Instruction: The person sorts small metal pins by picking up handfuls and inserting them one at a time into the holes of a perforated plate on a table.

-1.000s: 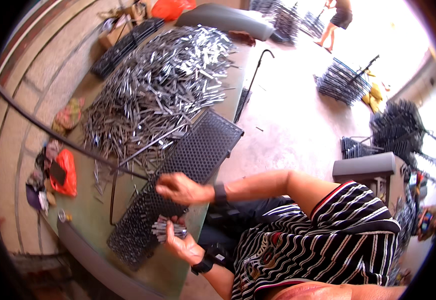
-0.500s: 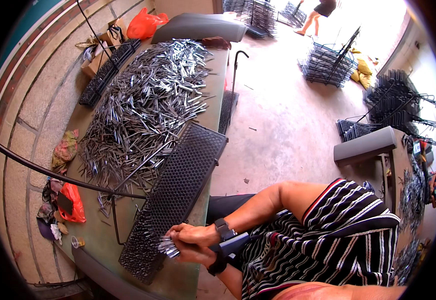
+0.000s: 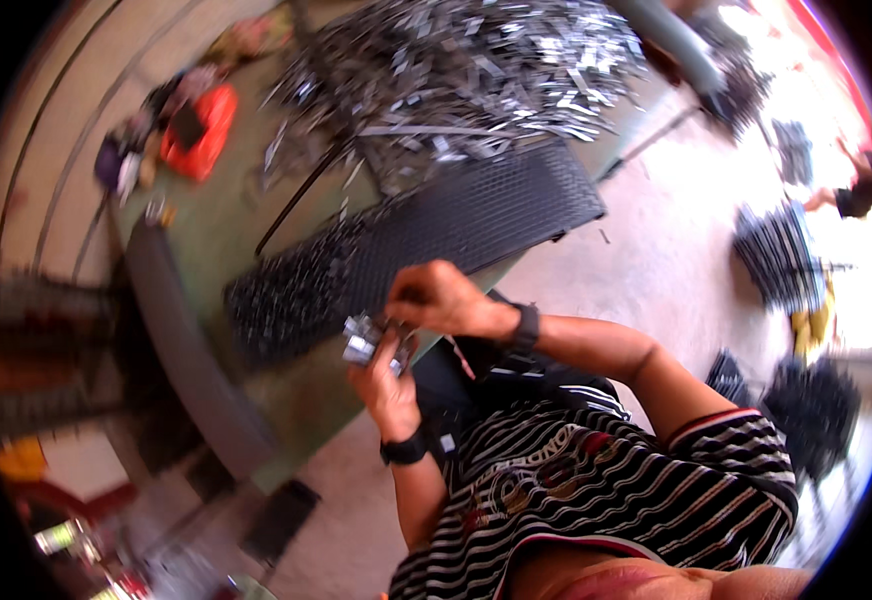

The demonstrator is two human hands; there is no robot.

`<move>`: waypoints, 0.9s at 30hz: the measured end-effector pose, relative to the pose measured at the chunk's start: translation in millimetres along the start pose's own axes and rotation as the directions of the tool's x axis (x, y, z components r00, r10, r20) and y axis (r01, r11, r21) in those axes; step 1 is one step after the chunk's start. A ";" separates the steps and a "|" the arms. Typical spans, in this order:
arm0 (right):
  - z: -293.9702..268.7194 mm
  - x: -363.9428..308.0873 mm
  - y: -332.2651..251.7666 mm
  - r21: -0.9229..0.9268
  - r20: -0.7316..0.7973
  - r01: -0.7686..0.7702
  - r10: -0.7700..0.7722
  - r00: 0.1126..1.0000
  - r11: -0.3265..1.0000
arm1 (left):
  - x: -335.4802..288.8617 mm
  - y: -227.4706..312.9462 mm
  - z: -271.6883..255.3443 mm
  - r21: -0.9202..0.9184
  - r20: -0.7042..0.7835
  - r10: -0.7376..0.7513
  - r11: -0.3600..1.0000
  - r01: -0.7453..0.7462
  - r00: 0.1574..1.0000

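In my left hand (image 3: 388, 395) is a bundle of slim, shiny metal pieces (image 3: 361, 342), with the fingers closed round it. My right hand (image 3: 441, 300) is just above the bundle, its fingers curled in toward the pieces; what they pinch is hidden and blurred. Beyond both hands a long black rack with a honeycomb of holes (image 3: 476, 220) lies slantwise on the green table (image 3: 306, 410). Its left part is filled with upright metal pieces (image 3: 291, 290), while the holes toward the right show no pieces.
A large heap of loose metal pieces (image 3: 476, 70) covers the table's far side. A thin dark rod (image 3: 301, 200) stands behind the rack. An orange-red plastic bag (image 3: 201, 135) lies at the left. Stacked wire racks (image 3: 781, 255) stand on the floor at right; another person (image 3: 856, 185) is beyond.
My view has turned, so the table and rack appear rotated. My hands, close together before, have moved slightly apart, the right now above the left. The bundle is still in the left hand.
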State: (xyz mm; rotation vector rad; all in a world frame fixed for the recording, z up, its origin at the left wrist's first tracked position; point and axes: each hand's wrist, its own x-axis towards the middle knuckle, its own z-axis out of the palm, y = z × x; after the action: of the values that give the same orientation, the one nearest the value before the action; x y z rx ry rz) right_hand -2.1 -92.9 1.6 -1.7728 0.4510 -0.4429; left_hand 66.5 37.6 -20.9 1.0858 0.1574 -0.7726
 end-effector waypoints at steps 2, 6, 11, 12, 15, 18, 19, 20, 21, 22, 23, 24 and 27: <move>3.7 -1.0 2.7 0.096 0.011 -0.083 0.082 0.997 0.992 | 0.0 1.4 1.5 0.066 0.020 0.002 0.998 -0.004 1.000; -7.7 11.2 -4.8 0.385 -0.286 -0.025 0.145 0.947 0.923 | -7.0 9.9 10.3 0.091 -0.013 -0.001 0.996 0.002 1.000; -31.6 41.5 -3.8 -0.177 -0.387 0.113 -0.175 0.905 0.978 | -4.2 8.0 15.0 0.012 -0.001 -0.015 1.000 0.015 1.000; -34.5 46.9 5.5 -0.246 -0.372 0.128 -0.216 0.903 0.961 | -3.7 8.1 15.4 0.009 -0.003 -0.016 1.000 0.016 1.000; -36.5 57.7 10.9 -0.309 -0.356 0.131 -0.242 0.903 0.942 | -1.1 8.6 15.0 -0.002 -0.011 -0.016 1.000 0.016 1.000; -34.0 65.4 19.2 -0.298 -0.348 0.124 -0.228 0.909 0.947 | 0.7 8.9 12.8 -0.014 -0.017 -0.015 1.000 0.015 1.000; -33.1 67.5 21.8 -0.307 -0.343 0.124 -0.231 0.910 0.944 | 1.3 8.9 12.5 -0.018 -0.019 -0.015 1.000 0.015 1.000; -32.4 69.5 25.4 -0.316 -0.339 0.124 -0.233 0.912 0.941 | 1.5 8.9 12.2 -0.021 -0.020 -0.015 1.000 0.015 1.000; -31.8 71.4 31.9 -0.329 -0.330 0.137 -0.250 0.910 0.934 | 1.0 9.3 12.4 -0.023 -0.024 -0.019 1.000 0.018 1.000; -31.4 72.3 33.2 -0.373 -0.304 0.138 -0.262 0.916 0.917 | 0.3 10.5 12.7 -0.026 -0.029 -0.022 0.999 0.021 0.999; -31.6 72.4 33.9 -0.417 -0.278 0.141 -0.273 0.921 0.898 | -0.1 11.3 12.7 -0.029 -0.034 -0.025 0.999 0.024 0.999; -32.0 72.7 34.6 -0.460 -0.251 0.144 -0.284 0.926 0.876 | 0.1 11.4 12.1 -0.041 -0.034 -0.028 0.999 0.027 0.999; -33.2 76.9 34.0 -0.665 -0.106 0.284 -0.464 0.880 0.690 | 0.6 11.6 9.6 -0.064 -0.039 -0.033 0.997 0.031 0.999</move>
State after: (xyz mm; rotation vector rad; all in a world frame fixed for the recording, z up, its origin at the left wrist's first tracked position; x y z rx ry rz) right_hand 43.8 -168.0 -18.9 -2.5075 0.4499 -0.9180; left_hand 71.8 32.0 -8.0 1.0410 0.2324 -0.7702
